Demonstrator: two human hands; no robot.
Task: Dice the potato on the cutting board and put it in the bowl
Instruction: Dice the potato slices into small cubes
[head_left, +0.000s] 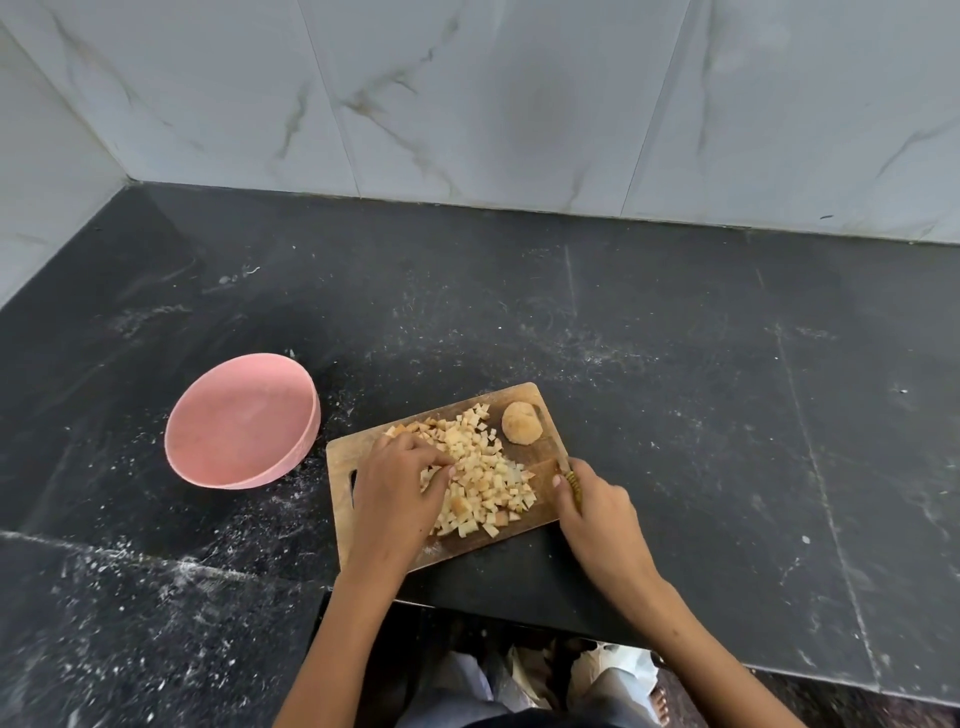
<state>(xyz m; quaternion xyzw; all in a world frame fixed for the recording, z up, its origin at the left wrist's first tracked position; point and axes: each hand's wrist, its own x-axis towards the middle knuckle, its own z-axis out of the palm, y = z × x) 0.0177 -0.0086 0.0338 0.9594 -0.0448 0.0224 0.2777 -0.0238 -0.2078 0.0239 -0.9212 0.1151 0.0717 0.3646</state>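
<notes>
Counter stock: one cutting board (540, 506), one bowl (244, 423), one knife (563, 465), one uncut potato piece (522, 423), one heap of potato cubes (483, 473).

The cubes, too many to count, lie heaped mid-board. The left hand (397, 493) rests on the heap's left edge, its fingers (434, 460) curled over the cubes and touching them; cubes show just right of the fingertips. The right hand (592, 512) grips the knife handle at the board's right edge, the blade lying on the board toward the round uncut piece at the far right corner. The pink bowl stands on the dark counter (727, 364), just left of the board, holding no cubes.
</notes>
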